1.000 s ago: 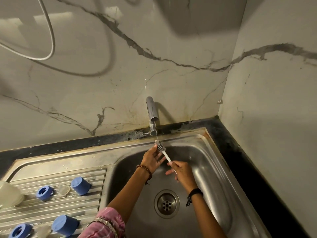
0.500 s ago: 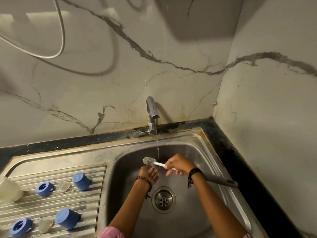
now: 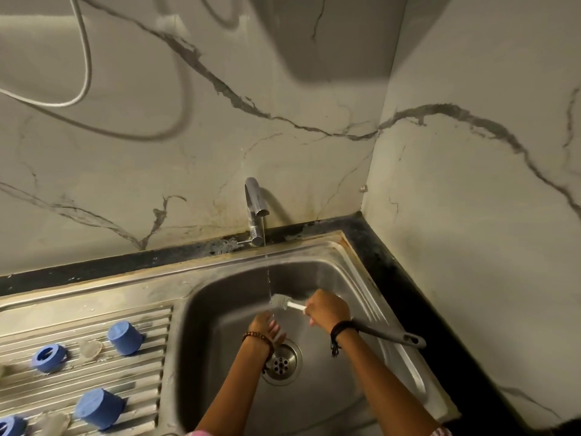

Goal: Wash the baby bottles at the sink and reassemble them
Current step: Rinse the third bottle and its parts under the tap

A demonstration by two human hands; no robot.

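My right hand (image 3: 325, 306) grips a long bottle brush (image 3: 283, 301) over the steel sink basin (image 3: 342, 284). Its bristled head lies level in the thin stream from the tap (image 3: 256, 209), and its grey handle sticks out to the right behind my wrist. My left hand (image 3: 265, 328) hangs lower, below the bristles, with fingers relaxed and nothing in it. On the ribbed drainboard (image 3: 94, 313) at the left lie blue bottle caps (image 3: 124, 338), blue screw rings (image 3: 47, 358) and clear teats (image 3: 90, 348).
The drain (image 3: 281, 361) sits in the basin floor under my left wrist. A black counter edge (image 3: 418, 297) borders the sink at the back and right. Marble walls close the corner, with a hose (image 3: 82, 61) looping at the upper left.
The brush swung from pointing up at the spout to lying level under the water. My left hand let go of the bristles and dropped lower. My right hand moved rightward.
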